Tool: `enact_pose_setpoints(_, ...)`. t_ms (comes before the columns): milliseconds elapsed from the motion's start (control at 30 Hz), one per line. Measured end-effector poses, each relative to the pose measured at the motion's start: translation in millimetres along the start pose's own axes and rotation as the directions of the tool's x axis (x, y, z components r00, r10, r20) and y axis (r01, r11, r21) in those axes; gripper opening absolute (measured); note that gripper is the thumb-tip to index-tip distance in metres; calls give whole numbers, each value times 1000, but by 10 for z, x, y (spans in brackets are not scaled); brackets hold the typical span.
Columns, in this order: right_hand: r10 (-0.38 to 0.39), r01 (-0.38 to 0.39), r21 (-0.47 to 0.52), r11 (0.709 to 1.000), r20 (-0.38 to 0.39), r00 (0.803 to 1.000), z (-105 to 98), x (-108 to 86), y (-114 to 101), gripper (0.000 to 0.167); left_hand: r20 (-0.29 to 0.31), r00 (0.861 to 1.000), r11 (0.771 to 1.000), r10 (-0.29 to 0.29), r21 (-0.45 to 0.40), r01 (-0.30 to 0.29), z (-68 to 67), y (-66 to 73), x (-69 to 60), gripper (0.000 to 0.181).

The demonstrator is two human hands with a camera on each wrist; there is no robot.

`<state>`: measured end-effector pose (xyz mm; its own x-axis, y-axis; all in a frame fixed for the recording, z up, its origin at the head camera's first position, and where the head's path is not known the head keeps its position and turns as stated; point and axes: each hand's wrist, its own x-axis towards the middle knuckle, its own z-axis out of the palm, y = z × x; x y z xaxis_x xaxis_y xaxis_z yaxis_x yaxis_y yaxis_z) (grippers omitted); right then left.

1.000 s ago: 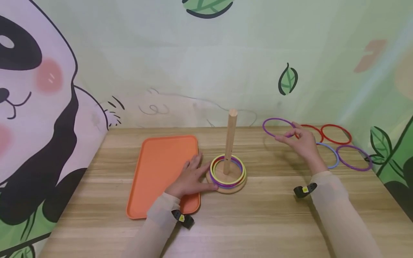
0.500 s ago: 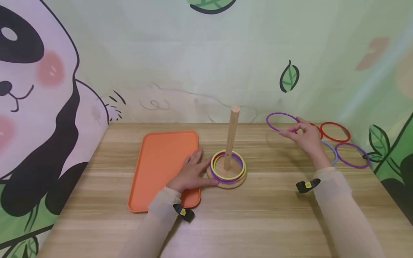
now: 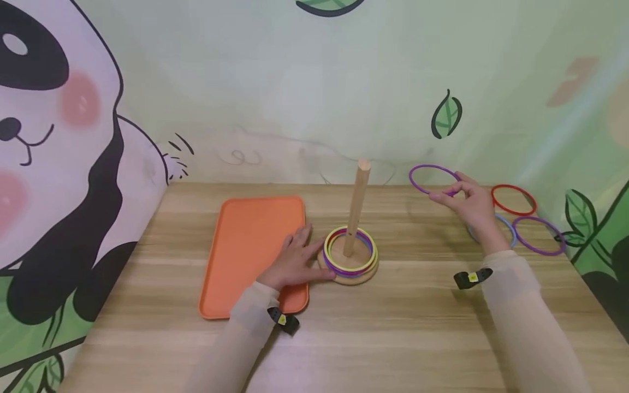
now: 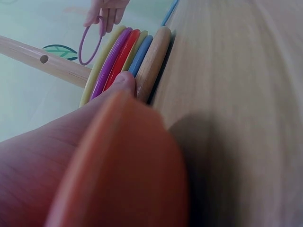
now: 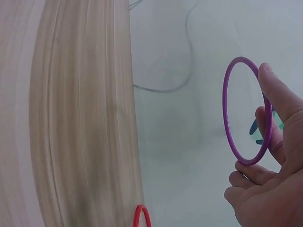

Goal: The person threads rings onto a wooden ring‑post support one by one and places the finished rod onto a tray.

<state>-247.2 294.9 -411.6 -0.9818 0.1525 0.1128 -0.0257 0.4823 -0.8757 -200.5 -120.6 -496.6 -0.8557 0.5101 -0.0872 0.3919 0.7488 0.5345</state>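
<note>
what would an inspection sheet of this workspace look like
surface: wood-grain table
job's things: wooden stand bearing stacked rings; orange tray left of it; red ring, blue ring and loose purple ring lying at right
clutter: nothing seen
left hand: partly over the tray, thumb at the stand's foot
right hand: pinches a raised purple ring
cables: nothing seen
surroundings: panda-and-leaf backdrop

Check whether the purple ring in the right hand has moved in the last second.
Yes: in the head view, the purple ring in the right hand has shifted slightly upward against the back edge of the table.
</note>
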Motion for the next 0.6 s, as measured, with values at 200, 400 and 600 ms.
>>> enact_pose_setpoints(200, 2, -2, -11, 1000, 4, 1000, -48, 1, -52, 47, 3, 1000, 1000, -6, 4, 6, -6, 15, 18, 101)
enact_pose_setpoints(400, -12, 12, 9, 1000, 11, 1000, -79, 19, -84, 46, 5, 1000, 1000, -12, 3, 12, 4, 3, 12, 101)
enact_pose_setpoints(600, 5, -6, 20, 1000, 3, 1000, -109, 33, -103, 40, 11, 1000, 1000, -13, 6, 13, -10, 7, 4, 101)
